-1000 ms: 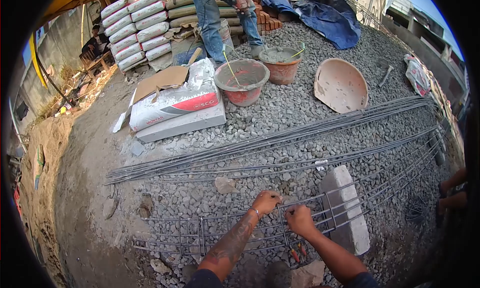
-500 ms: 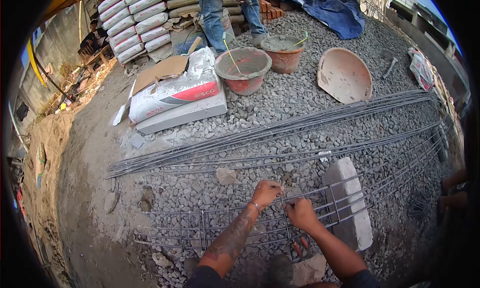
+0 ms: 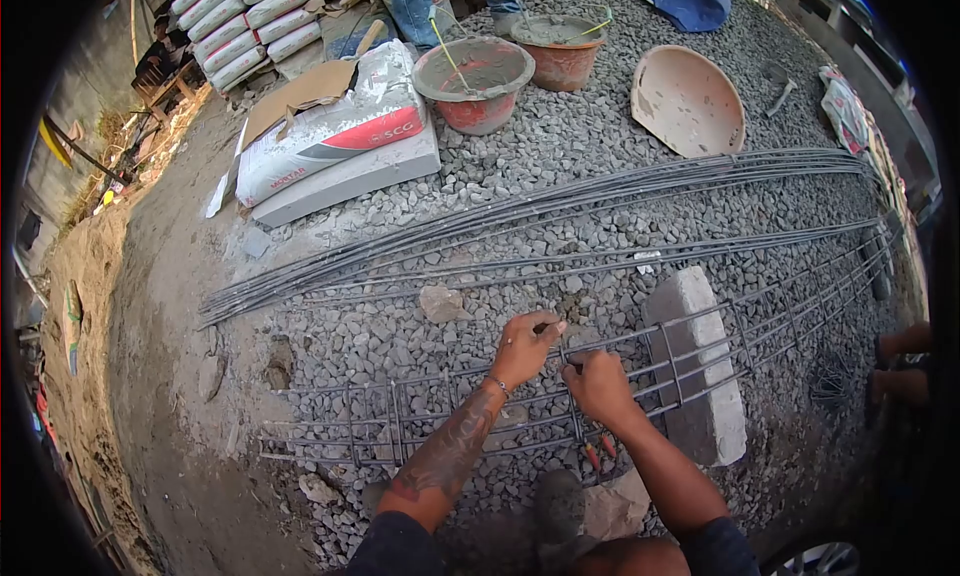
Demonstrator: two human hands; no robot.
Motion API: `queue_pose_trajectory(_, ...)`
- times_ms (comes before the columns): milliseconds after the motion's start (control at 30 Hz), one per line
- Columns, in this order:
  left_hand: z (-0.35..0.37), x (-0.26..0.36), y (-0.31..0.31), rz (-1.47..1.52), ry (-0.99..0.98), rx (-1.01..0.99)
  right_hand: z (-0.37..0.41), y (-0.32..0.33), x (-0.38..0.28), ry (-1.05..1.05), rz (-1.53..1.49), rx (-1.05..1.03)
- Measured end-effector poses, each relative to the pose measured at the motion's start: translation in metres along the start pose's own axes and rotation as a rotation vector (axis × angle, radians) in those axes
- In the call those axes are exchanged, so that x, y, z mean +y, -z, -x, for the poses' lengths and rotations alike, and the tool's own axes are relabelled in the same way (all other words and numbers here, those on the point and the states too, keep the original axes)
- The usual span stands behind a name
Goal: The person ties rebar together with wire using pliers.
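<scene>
A long rebar cage (image 3: pixel 740 346) of thin bars and stirrups stretches across the gravel. My left hand (image 3: pixel 524 350) is just above its upper bar, fingers pinched together; what they hold, if anything, is too small to make out. Close by on the right, my right hand (image 3: pixel 602 388) is closed at a stirrup on the same bar, its fingertips partly hidden. Red-handled pliers (image 3: pixel 597 454) rest at the cage's near side, below my right hand. A concrete block (image 3: pixel 712 416) lies under the cage to the right.
Loose rebar rods (image 3: pixel 480 214) lie beyond the cage. Behind them are a mortar bag (image 3: pixel 340 141) on a slab, a bucket (image 3: pixel 480 116), another bucket (image 3: pixel 565 71) and a shallow orange basin (image 3: pixel 690 101). A person in jeans (image 3: pixel 408 11) stands at the back.
The view has tilted down, so the scene sits higher. My left hand's fingers have lifted slightly off the bar; my right hand stays at the same stirrup.
</scene>
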State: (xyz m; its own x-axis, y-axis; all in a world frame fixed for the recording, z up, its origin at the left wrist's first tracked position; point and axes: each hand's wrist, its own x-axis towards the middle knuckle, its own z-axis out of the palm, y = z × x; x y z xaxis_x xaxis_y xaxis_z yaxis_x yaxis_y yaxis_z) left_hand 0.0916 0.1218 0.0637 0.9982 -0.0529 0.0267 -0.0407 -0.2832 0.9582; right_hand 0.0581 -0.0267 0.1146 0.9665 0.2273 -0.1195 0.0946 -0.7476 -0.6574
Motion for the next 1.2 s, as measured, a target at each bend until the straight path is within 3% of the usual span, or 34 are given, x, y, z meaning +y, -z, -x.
queue_pose_trajectory(233,0.014,0.011,0.005,0.000,-0.034,0.043,-0.002,-0.003,0.002,0.022,-0.039,0.023)
queue_pose_trajectory(300,0.020,0.006,0.008,-0.011,-0.186,0.022,-0.003,-0.001,0.006,0.037,-0.098,-0.006)
queue_pose_trajectory(433,0.034,0.007,0.022,-0.063,-0.286,-0.130,-0.002,-0.004,0.013,0.033,-0.192,0.039)
queue_pose_trajectory(500,0.037,0.009,0.028,-0.188,-0.564,-0.232,-0.003,-0.008,0.017,0.041,-0.226,0.060)
queue_pose_trajectory(633,0.036,0.010,0.039,-0.210,-0.547,-0.282,-0.005,-0.003,0.015,-0.009,-0.241,-0.026)
queue_pose_trajectory(700,0.030,0.007,0.037,-0.214,-0.338,-0.365,-0.005,-0.002,0.014,-0.012,-0.229,-0.033)
queue_pose_trajectory(833,0.020,0.010,0.032,-0.259,-0.240,-0.297,-0.006,-0.007,0.020,-0.011,-0.226,-0.002)
queue_pose_trajectory(900,0.013,0.011,0.026,-0.194,0.000,-0.361,-0.006,-0.005,0.017,-0.005,-0.216,-0.023)
queue_pose_trajectory(933,0.010,0.009,0.022,-0.198,-0.001,-0.360,-0.007,-0.004,0.017,-0.003,-0.203,-0.045)
queue_pose_trajectory(1000,0.005,0.012,0.014,-0.580,-0.002,-0.329,-0.007,-0.004,0.015,-0.014,-0.205,-0.048)
queue_pose_trajectory(1033,0.002,0.014,0.013,-0.580,-0.002,-0.329,-0.007,-0.004,0.015,-0.029,-0.206,-0.053)
queue_pose_trajectory(1100,-0.007,0.037,0.017,-0.770,0.229,-0.496,-0.005,-0.004,0.014,-0.016,-0.214,-0.033)
queue_pose_trajectory(1133,-0.009,0.040,0.017,-0.777,0.230,-0.498,-0.005,-0.004,0.014,0.001,-0.217,-0.010)
queue_pose_trajectory(1200,-0.013,0.044,0.015,-0.801,0.425,-0.511,-0.004,-0.006,0.013,0.001,-0.217,-0.003)
